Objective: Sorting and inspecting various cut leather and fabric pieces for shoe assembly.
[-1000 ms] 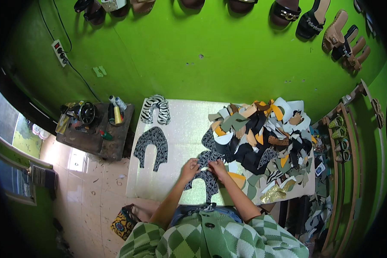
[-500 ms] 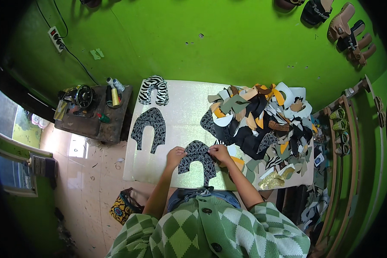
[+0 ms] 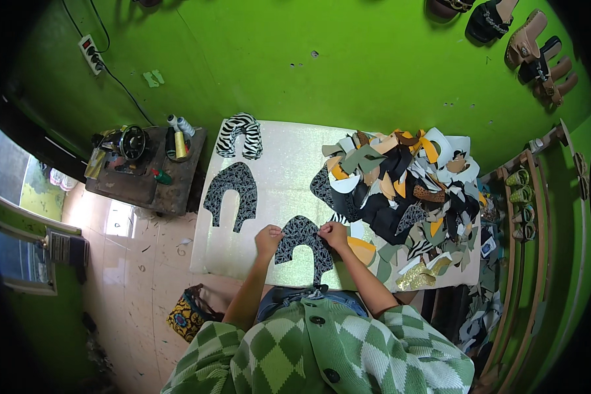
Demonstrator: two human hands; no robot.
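Note:
Between my hands is a horseshoe-shaped shoe upper piece [image 3: 300,230], black with thin pale lines, its arched end pointing away from me. My left hand [image 3: 268,240] pinches its left edge, and my right hand [image 3: 334,235] pinches the right edge. The longer right leg of the piece hangs toward the table's front edge. To the left lies a like-patterned upper piece [image 3: 233,180], flat on the pale shimmering table [image 3: 282,157]. Beyond it sits a stack of zebra-striped upper pieces [image 3: 240,125].
A heap of cut material scraps [image 3: 400,190] covers the table's right side. At left stands a worn sewing table [image 3: 138,187] with a sewing machine [image 3: 131,142] and thread cones [image 3: 180,144]. A patterned bag [image 3: 186,317] rests on the floor. Sandals [image 3: 526,39] hang on the wall.
The view has shifted slightly. Both hands keep their pinch on the patterned upper piece, which lies a little flatter than before.

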